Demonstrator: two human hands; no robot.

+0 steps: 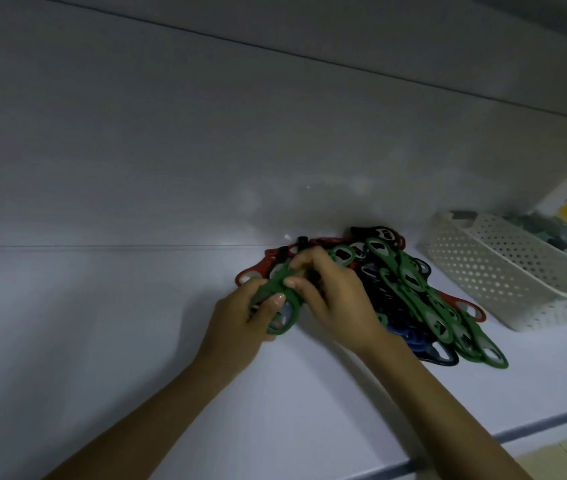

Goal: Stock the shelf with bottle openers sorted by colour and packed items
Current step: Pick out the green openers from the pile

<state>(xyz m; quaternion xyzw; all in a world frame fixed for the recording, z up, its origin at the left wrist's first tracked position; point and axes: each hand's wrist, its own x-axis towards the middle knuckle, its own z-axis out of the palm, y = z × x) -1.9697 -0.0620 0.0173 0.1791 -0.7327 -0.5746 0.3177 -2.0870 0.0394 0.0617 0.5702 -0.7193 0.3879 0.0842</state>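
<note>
Head view: on the dimly lit white shelf [129, 334], your left hand [240, 320] grips a green bottle opener [275, 284] and your right hand [334, 296] pinches its upper end, at the left edge of the mixed pile [417, 306]. A perforated basket [476, 271] sits right of the pile.

Green, red, blue, black bottle openers [410, 282] lie heaped on the shelf [136, 323], one green opener [277, 287] held.

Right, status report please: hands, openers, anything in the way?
Left hand and right hand hold one green bottle opener. Mixed opener pile unsorted beside them. White perforated basket beyond pile, not blocking.
</note>
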